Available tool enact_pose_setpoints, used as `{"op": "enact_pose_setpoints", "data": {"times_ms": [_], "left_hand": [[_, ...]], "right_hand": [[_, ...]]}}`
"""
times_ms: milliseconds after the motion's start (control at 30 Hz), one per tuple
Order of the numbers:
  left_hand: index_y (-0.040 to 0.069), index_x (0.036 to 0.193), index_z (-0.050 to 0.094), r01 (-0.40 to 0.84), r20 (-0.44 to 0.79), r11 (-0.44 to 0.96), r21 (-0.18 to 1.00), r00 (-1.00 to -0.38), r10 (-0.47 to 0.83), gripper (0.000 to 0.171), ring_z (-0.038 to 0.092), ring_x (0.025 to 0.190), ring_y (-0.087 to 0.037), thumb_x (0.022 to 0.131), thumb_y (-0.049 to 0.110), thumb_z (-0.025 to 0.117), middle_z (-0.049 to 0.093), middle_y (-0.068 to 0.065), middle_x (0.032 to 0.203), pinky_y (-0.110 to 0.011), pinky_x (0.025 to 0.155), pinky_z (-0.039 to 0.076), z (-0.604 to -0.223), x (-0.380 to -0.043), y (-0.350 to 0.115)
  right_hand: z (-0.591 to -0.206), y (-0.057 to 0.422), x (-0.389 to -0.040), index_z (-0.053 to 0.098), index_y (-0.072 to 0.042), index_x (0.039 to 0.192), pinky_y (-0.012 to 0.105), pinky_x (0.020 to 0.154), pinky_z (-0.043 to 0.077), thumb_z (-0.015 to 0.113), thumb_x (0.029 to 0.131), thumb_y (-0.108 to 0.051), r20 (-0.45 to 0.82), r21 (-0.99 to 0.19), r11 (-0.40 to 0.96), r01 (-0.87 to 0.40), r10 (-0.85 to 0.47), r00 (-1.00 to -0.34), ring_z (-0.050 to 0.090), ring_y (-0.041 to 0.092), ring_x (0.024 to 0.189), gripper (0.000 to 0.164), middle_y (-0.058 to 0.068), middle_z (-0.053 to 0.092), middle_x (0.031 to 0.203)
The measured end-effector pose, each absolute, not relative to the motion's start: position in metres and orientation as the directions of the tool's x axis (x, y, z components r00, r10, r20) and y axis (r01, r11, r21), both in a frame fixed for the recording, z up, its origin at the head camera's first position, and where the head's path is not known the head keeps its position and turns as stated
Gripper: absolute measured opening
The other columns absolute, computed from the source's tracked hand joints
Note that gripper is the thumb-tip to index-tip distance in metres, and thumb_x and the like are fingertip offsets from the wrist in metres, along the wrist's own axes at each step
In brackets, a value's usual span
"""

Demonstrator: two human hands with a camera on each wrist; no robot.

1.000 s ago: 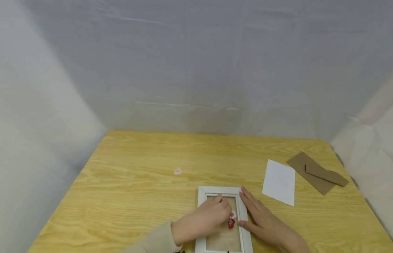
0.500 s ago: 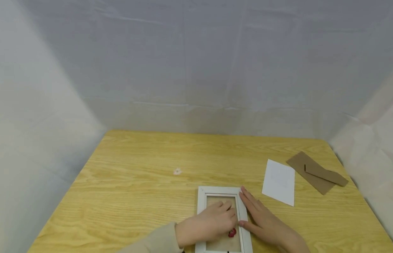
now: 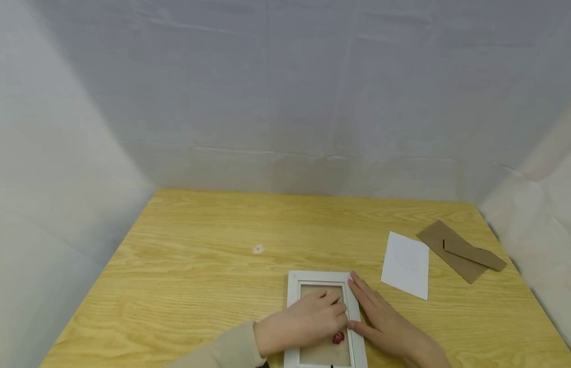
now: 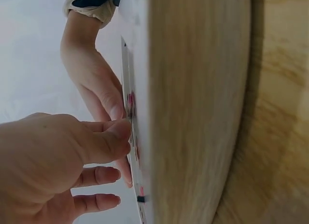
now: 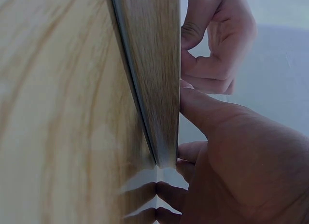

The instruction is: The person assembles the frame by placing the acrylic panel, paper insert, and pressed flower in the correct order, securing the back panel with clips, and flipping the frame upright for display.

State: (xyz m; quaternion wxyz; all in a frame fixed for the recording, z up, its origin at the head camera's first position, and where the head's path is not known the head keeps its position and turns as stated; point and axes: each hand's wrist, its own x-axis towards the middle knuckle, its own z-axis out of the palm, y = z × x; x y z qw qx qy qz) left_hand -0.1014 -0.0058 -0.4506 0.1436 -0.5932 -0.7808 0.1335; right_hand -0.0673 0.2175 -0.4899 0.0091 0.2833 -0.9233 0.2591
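A white photo frame lies on the wooden table at the near edge of the head view, its pane facing up. My left hand reaches over the pane with thumb and forefinger pinched right at its surface; the pale pink flower there is mostly hidden by the fingers. Just below them a small dark red flower rests on the pane. My right hand steadies the frame's right side, fingers fairly straight, the thumb on the border and fingertips at the far corner.
A pale blossom lies on the table beyond the frame. To the right are a white sheet of paper and a brown backing board with a stand leg. White sheeting hangs around the table.
My left hand has shifted slightly right over the pane, covering the pale pink flower seen before. The red flower now shows a little nearer the bottom. The right hand has stayed put.
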Motion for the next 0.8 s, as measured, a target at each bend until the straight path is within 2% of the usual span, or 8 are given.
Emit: {"op": "enact_pose_setpoints", "data": {"times_ms": [200,267,400,500,567,700,800], "left_hand": [[0.029,0.107,0.071,0.883,0.069,0.278,-0.378,-0.273,0.960,0.017,0.054,0.106,-0.007,0.097,0.035,0.059,0.067,0.015,0.111,-0.021,0.081,0.046,-0.446,-0.103,-0.008],[0.028,0.112,0.071,0.884,0.055,0.287,-0.368,-0.288,0.956,0.019,0.054,0.112,-0.009,0.097,0.032,0.060,0.067,0.013,0.116,-0.022,0.086,0.047,-0.444,-0.103,-0.009],[0.024,0.123,0.067,0.880,0.005,0.321,-0.351,-0.341,0.940,0.037,0.052,0.116,-0.011,0.089,0.036,0.072,0.064,0.010,0.125,-0.023,0.090,0.047,-0.440,-0.107,-0.013],[0.022,0.124,0.067,0.873,-0.010,0.359,-0.330,-0.383,0.924,0.050,0.052,0.113,-0.011,0.079,0.037,0.081,0.063,0.010,0.124,-0.021,0.088,0.046,-0.435,-0.113,-0.017],[0.020,0.122,0.067,0.869,-0.003,0.386,-0.308,-0.407,0.913,0.051,0.052,0.111,-0.011,0.076,0.035,0.084,0.064,0.009,0.121,-0.021,0.088,0.047,-0.432,-0.117,-0.022],[0.019,0.118,0.068,0.856,0.015,0.436,-0.277,-0.450,0.893,0.039,0.054,0.109,-0.012,0.082,0.027,0.079,0.065,0.008,0.115,-0.023,0.090,0.048,-0.425,-0.124,-0.031],[0.018,0.118,0.068,0.848,0.011,0.462,-0.259,-0.476,0.879,0.035,0.055,0.110,-0.013,0.084,0.024,0.077,0.065,0.006,0.116,-0.025,0.093,0.049,-0.422,-0.128,-0.038]], "right_hand": [[-0.490,0.218,-0.068,0.023,0.000,0.156,0.056,0.109,0.031,0.059,0.100,-0.035,0.159,-0.482,0.704,-0.522,-0.515,-0.842,0.028,0.037,0.143,0.075,0.020,0.020,0.162],[-0.491,0.218,-0.067,0.023,0.000,0.156,0.056,0.110,0.031,0.058,0.100,-0.035,0.154,-0.487,0.703,-0.519,-0.516,-0.843,0.027,0.037,0.144,0.075,0.019,0.020,0.162],[-0.490,0.218,-0.067,0.022,-0.002,0.157,0.056,0.110,0.030,0.057,0.100,-0.037,0.133,-0.504,0.702,-0.504,-0.513,-0.848,0.026,0.037,0.144,0.075,0.018,0.019,0.163],[-0.489,0.218,-0.066,0.022,-0.002,0.157,0.056,0.110,0.028,0.057,0.100,-0.037,0.124,-0.513,0.701,-0.495,-0.510,-0.851,0.026,0.038,0.144,0.075,0.017,0.018,0.163],[-0.488,0.218,-0.066,0.022,-0.002,0.157,0.055,0.111,0.028,0.057,0.100,-0.038,0.122,-0.515,0.703,-0.491,-0.506,-0.854,0.026,0.038,0.144,0.075,0.017,0.018,0.163],[-0.487,0.218,-0.065,0.023,-0.003,0.157,0.055,0.111,0.028,0.057,0.100,-0.040,0.117,-0.517,0.709,-0.480,-0.498,-0.859,0.026,0.038,0.144,0.076,0.016,0.018,0.163],[-0.487,0.218,-0.065,0.023,-0.003,0.157,0.054,0.111,0.028,0.057,0.099,-0.041,0.112,-0.516,0.712,-0.476,-0.495,-0.862,0.026,0.037,0.145,0.077,0.015,0.017,0.164]]}}
